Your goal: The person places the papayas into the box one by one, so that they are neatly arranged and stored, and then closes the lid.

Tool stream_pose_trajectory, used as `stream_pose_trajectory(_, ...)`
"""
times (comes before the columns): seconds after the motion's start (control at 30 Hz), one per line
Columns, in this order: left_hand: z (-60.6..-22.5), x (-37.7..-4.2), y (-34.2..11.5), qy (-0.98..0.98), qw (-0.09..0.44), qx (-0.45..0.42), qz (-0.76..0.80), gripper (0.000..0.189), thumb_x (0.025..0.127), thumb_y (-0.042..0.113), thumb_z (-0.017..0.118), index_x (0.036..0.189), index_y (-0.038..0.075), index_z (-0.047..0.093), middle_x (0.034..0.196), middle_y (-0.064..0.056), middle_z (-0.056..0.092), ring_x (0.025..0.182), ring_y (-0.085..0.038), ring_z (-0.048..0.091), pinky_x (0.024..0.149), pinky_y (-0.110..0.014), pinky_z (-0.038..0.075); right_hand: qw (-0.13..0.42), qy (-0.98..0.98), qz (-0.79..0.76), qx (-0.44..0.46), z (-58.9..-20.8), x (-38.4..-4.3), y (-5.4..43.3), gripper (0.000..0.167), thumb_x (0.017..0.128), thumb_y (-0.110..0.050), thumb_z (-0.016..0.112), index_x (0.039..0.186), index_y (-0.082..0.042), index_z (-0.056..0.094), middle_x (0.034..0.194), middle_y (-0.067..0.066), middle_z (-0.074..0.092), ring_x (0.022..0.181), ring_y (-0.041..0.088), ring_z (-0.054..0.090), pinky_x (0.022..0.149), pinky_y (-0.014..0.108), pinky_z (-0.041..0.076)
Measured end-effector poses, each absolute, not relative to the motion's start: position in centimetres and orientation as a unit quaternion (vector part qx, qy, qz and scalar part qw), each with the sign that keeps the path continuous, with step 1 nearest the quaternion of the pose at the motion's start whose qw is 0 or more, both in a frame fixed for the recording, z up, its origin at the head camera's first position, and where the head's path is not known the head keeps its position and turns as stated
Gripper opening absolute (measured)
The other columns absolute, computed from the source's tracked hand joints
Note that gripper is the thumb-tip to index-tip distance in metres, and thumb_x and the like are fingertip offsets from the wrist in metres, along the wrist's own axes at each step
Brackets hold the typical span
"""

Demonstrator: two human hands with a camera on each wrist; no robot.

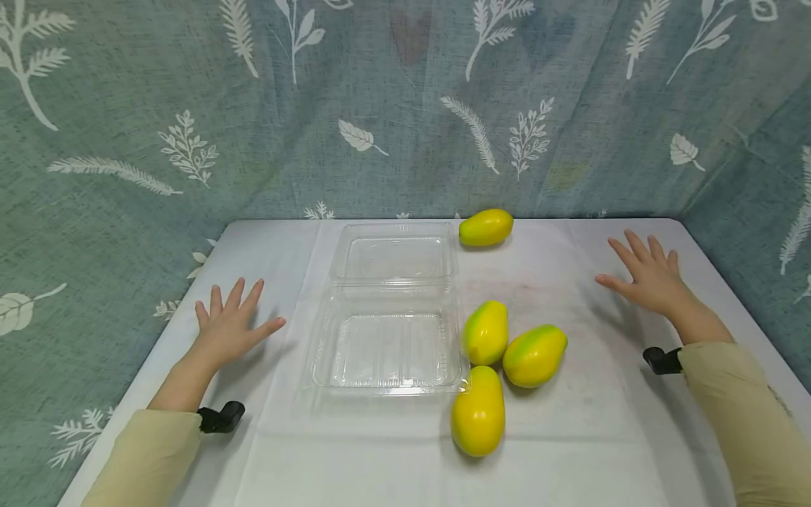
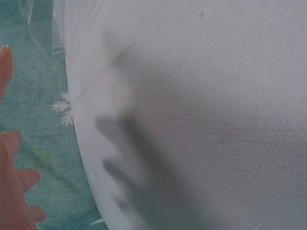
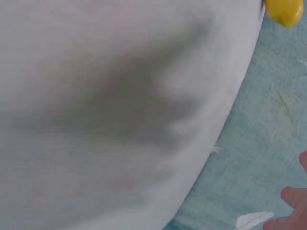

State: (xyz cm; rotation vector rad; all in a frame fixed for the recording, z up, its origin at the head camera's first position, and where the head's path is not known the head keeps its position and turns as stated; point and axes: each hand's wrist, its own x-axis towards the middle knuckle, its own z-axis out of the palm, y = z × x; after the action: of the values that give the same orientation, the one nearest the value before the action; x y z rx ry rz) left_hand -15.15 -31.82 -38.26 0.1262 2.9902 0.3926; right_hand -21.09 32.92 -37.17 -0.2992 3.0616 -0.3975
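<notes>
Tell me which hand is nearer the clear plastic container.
Left. The left hand is just left of the clear container; the right hand is farther off to its right, beyond the yellow fruits.

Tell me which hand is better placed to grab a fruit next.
Probably the right hand: it is open, empty and looks nearer the fruits, while the box lies between the left hand and most of them.

Head view facing forward and down, nearer wrist views, tabletop point(image 1: 355, 458) shared

Curtained-off nook: leaf-print drape point(image 1: 405, 141) behind and beside white-covered table point(image 1: 355, 465)
</notes>
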Motion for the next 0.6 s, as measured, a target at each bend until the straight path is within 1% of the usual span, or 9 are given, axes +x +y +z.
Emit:
stream_pose_trajectory(0.13, -38.3, -15.0, -31.6, 0.988, 0.062, 0.046, 0.137, 0.091, 0.086, 0.064, 0.043, 0.148, 0.01, 0.004, 0.148, -0.03, 0.0, 0.127, -0.056, -0.019, 0.092, -0.072, -0.013, 0.036, 0.986, -0.123, -0.106, -36.2, -22.0, 32.3, 0.087, 0.087, -0.057, 0.049, 0.147, -0.006, 0.012, 0.15, 0.026, -0.003, 0.131, 0.053, -0.009, 0.096, 0.07, -0.01)
stream_pose_trajectory(0.3, -38.9, -14.7, -31.4, 0.985, 0.059, 0.061, 0.15, 0.087, 0.087, 0.06, 0.044, 0.148, 0.01, 0.005, 0.149, -0.029, 0.004, 0.129, -0.056, -0.012, 0.095, -0.072, -0.008, 0.044, 0.986, -0.102, -0.127, -35.0, -23.1, 31.2, 0.087, 0.087, -0.056, 0.05, 0.146, -0.004, 0.014, 0.149, 0.027, -0.001, 0.13, 0.055, -0.005, 0.097, 0.071, -0.006)
stream_pose_trajectory(0.47, -39.2, -14.1, -30.8, 0.981, 0.046, 0.091, 0.166, 0.085, 0.087, 0.055, 0.049, 0.148, 0.01, 0.009, 0.149, -0.028, 0.008, 0.131, -0.055, -0.006, 0.098, -0.07, -0.005, 0.058, 0.984, -0.08, -0.149, -34.1, -24.1, 30.0, 0.087, 0.086, -0.058, 0.05, 0.145, -0.003, 0.017, 0.149, 0.028, 0.001, 0.131, 0.055, -0.002, 0.099, 0.069, -0.003)
stream_pose_trajectory(0.6, -38.9, -13.3, -29.7, 0.976, 0.037, 0.125, 0.176, 0.084, 0.086, 0.051, 0.054, 0.148, 0.01, 0.013, 0.149, -0.026, 0.012, 0.132, -0.053, -0.002, 0.099, -0.069, -0.002, 0.057, 0.981, -0.071, -0.169, -33.4, -25.1, 29.1, 0.085, 0.086, -0.056, 0.051, 0.145, -0.004, 0.019, 0.148, 0.028, 0.006, 0.13, 0.055, 0.004, 0.1, 0.069, 0.002)
